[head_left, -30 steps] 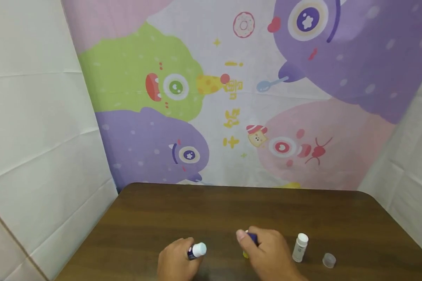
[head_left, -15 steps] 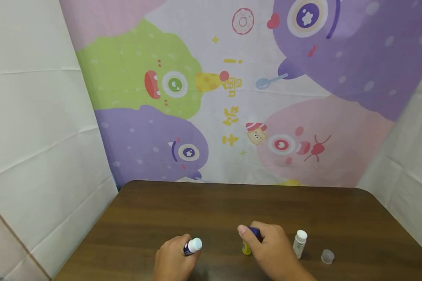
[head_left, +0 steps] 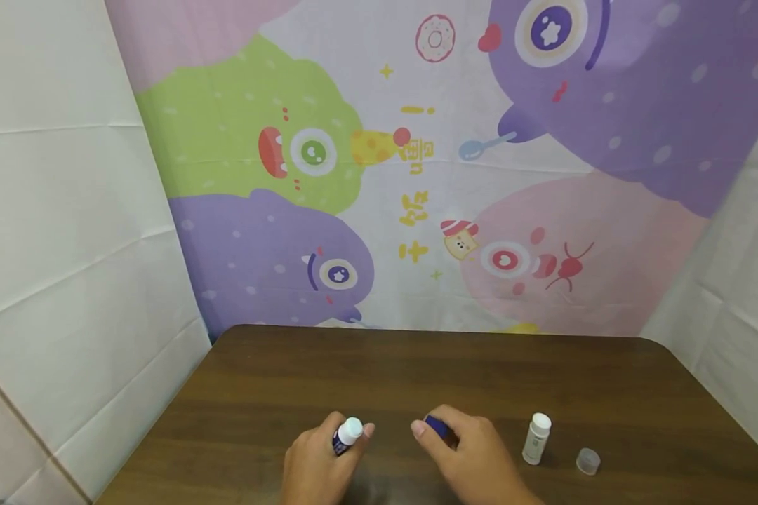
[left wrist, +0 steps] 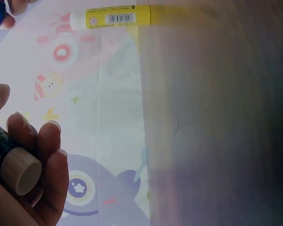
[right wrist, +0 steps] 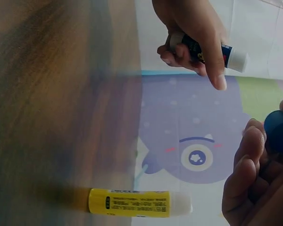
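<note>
In the head view my left hand (head_left: 321, 459) grips a dark navy glue stick (head_left: 347, 435), white end up. Seen from the right wrist, the fingers curl round its dark label and the thumb (right wrist: 216, 70) extends away from it. To its right, my right hand (head_left: 474, 449) holds a blue cap (head_left: 438, 426) between thumb and fingers; the cap's round end also shows in the right wrist view. A yellow glue stick (right wrist: 129, 203) with a white top stands upright on the table, apart from both hands in the wrist views; the right hand hides it from the head camera.
A white stick-shaped tube (head_left: 536, 439) stands right of my right hand on the dark wooden table (head_left: 354, 372). Beside it lies a small clear cap (head_left: 588, 461). A cartoon-printed sheet (head_left: 410, 294) hangs behind the table, with white sheeting (head_left: 82, 210) at the sides.
My right hand has moved slightly left with the blue cap, and the yellow glue stick is now covered by it. My left hand has risen slightly, its thumb now sticking out.
</note>
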Available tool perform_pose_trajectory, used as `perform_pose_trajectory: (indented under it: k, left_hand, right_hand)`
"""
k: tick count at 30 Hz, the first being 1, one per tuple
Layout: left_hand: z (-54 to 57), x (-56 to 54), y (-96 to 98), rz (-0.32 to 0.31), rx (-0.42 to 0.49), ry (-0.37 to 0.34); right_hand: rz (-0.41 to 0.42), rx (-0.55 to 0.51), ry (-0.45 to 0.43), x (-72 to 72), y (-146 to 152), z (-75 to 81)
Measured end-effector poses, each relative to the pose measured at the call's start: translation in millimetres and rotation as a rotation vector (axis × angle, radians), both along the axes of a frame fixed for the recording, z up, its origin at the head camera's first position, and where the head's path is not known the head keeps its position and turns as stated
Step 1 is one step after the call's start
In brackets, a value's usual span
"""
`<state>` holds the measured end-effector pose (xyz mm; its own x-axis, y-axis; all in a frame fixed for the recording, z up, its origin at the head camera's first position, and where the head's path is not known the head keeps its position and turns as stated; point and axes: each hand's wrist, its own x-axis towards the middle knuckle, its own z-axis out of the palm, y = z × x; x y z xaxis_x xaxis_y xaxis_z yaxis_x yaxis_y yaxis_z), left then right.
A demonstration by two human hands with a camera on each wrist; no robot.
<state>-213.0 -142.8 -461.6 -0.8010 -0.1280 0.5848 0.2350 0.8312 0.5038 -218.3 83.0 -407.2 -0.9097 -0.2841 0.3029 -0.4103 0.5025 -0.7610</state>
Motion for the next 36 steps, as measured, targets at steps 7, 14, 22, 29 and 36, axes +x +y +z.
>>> perform_pose_trajectory:
  k: [7,14,22,29,36]
  left_hand:
    - [0.7,0.3,1.1,0.004,0.042,-0.058]
    - [2.1,1.7,0.8,-0.012,0.114,-0.13]
    - [-0.4,-1.0,2.3,-0.006,0.147,-0.09]
    - [3.2,1.2,5.5,0.003,0.192,-0.148]
    - [3.3,3.2,7.0,-0.006,0.232,-0.163]
  right_hand:
    - [0.071,0.01,-0.002,-0.4,-0.6,-7.0]
    - [0.14,-0.006,-0.011,-2.1,-2.4,-15.4]
    - [0.168,-0.02,0.041,-2.3,-3.9,-24.3]
    - [0.181,-0.029,0.144,-2.9,-8.0,-33.4]
    - [0.227,-0.037,-0.021,-3.2,-11.1,-35.5]
